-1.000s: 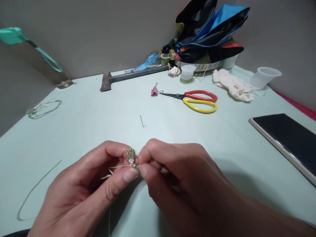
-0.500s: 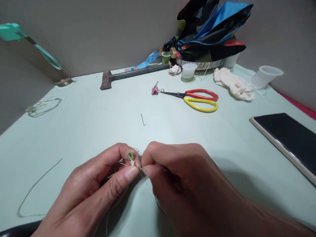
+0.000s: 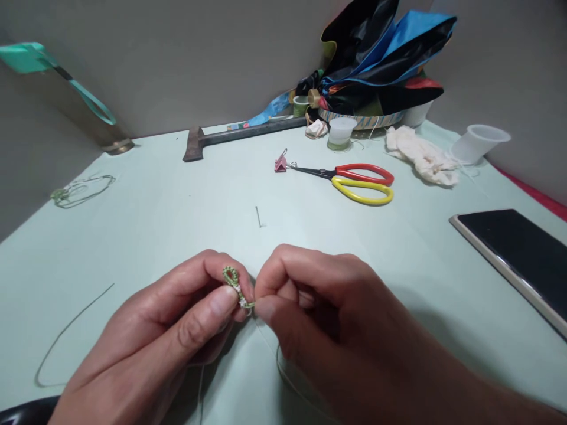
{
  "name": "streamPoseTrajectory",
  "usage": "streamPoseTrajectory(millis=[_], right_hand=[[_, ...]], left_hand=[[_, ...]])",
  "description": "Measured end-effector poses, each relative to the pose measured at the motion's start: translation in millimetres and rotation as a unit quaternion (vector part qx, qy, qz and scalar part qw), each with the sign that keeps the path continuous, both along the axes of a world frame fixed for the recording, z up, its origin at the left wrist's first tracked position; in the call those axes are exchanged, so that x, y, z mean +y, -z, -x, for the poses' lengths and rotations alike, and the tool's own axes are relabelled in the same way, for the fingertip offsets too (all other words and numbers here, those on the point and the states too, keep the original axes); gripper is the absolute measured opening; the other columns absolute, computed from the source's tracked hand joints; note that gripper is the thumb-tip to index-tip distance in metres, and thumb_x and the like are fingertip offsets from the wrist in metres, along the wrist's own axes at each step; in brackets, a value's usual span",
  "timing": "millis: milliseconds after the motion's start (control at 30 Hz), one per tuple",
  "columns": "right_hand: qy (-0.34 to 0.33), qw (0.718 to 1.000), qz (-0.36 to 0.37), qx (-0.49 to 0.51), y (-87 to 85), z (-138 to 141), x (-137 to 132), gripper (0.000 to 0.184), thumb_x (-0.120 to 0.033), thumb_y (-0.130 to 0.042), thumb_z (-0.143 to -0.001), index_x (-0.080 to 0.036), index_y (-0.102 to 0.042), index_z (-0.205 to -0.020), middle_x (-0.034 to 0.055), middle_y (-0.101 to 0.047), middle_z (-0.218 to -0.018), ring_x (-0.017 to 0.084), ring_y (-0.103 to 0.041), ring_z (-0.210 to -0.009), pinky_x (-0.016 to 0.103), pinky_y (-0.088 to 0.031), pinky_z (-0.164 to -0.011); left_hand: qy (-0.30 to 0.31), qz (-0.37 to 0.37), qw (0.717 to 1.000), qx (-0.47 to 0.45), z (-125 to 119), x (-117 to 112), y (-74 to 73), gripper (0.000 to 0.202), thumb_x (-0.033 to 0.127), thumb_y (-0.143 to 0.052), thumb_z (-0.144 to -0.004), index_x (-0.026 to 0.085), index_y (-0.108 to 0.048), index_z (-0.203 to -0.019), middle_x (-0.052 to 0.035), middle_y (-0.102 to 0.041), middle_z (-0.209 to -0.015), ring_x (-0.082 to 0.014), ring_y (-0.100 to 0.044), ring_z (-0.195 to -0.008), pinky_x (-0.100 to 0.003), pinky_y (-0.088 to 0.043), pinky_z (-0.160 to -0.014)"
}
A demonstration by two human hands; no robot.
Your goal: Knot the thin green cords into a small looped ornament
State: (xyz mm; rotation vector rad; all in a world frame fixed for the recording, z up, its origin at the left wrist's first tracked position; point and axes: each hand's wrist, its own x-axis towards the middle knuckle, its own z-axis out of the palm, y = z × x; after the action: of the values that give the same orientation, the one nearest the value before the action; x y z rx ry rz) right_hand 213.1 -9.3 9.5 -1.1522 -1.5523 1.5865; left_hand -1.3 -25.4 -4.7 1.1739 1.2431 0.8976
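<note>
A small knotted cord piece (image 3: 231, 275), green and white with a loop at its top end, is pinched between the thumb and index finger of my left hand (image 3: 177, 330). Its lower end shows just below my left thumb. Close beside it on the right, my right hand (image 3: 328, 313) pinches a thin green cord (image 3: 250, 305) that comes out of the knotted piece. Thin pale threads (image 3: 266, 339) hang below both hands. The rest of the cord inside my right hand is hidden by the fingers.
Scissors (image 3: 363, 183) with a pink binder clip (image 3: 280, 162) at their tip lie ahead. Behind are a hammer (image 3: 252, 131), a thread spool (image 3: 341, 133), crumpled cloth (image 3: 420, 154) and a plastic cup (image 3: 481, 143). A phone (image 3: 518, 254) lies right, a cord bundle (image 3: 84, 190) left.
My left thumb has drawn back a little, so more of the knotted piece shows. My right fingers still pinch the cord, and the right hand has turned slightly. The view has shifted slightly.
</note>
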Motion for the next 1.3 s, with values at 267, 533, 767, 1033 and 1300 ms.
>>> streamPoseTrajectory(millis=[267, 533, 767, 1033, 1300], right_hand=[[0.024, 0.999, -0.035, -0.011, 24.6, -3.5, -5.3, 0.024, -0.043, -0.07, -0.101, -0.028, -0.068, -0.082, -0.0065, -0.054, -0.061, 0.011, -0.045, -0.046, 0.022, -0.032, -0.039], [0.027, 0.998, -0.045, -0.027, 25.1, -3.8, -5.9, 0.015, -0.034, -0.074, -0.098, -0.029, -0.067, -0.086, -0.0069, -0.054, -0.06, 0.011, -0.05, -0.048, 0.022, -0.032, -0.04], [0.005, 0.999, 0.038, 0.002, 10.6, 7.6, 2.5, 0.022, -0.009, -0.075, -0.086, -0.027, -0.063, -0.085, -0.0118, -0.047, -0.058, 0.01, -0.044, -0.049, 0.019, -0.036, -0.045], [0.018, 0.996, 0.051, 0.075, 13.0, 12.5, 3.6, 0.024, -0.013, -0.074, -0.092, -0.024, -0.065, -0.073, -0.0122, -0.039, -0.05, 0.008, -0.033, -0.042, 0.014, -0.026, -0.036], [0.021, 0.998, 0.015, 0.056, 14.1, 8.4, 0.7, 0.024, -0.006, -0.071, -0.09, -0.025, -0.065, -0.076, -0.0123, -0.053, -0.052, 0.008, -0.043, -0.044, 0.016, -0.03, -0.039]], left_hand=[[-0.036, 0.044, 0.998, -0.028, 1.7, -3.6, 4.4, 0.031, 0.059, -0.096, -0.088, 0.031, -0.082, -0.086, 0.0003, -0.066, -0.071, -0.0179, -0.055, -0.063, -0.021, -0.051, -0.052], [-0.024, 0.087, 0.994, -0.054, -17.3, 20.5, -8.3, 0.035, 0.062, -0.087, -0.089, 0.029, -0.083, -0.098, -0.002, -0.062, -0.065, -0.0274, -0.065, -0.072, -0.034, -0.059, -0.066], [-0.031, 0.077, 0.996, -0.042, -0.7, 2.4, 4.6, 0.033, 0.061, -0.09, -0.092, 0.029, -0.083, -0.095, -0.0022, -0.067, -0.072, -0.0218, -0.06, -0.066, -0.028, -0.054, -0.058], [-0.045, 0.071, 0.992, -0.09, -2.6, 0.8, 2.4, 0.031, 0.059, -0.101, -0.084, 0.033, -0.086, -0.087, 0.0011, -0.068, -0.071, -0.0159, -0.06, -0.066, -0.017, -0.055, -0.057], [-0.036, 0.093, 0.994, -0.055, -9.1, 11.6, -5.5, 0.029, 0.056, -0.092, -0.084, 0.033, -0.088, -0.1, -0.0059, -0.069, -0.069, -0.0338, -0.071, -0.08, -0.039, -0.063, -0.066]])
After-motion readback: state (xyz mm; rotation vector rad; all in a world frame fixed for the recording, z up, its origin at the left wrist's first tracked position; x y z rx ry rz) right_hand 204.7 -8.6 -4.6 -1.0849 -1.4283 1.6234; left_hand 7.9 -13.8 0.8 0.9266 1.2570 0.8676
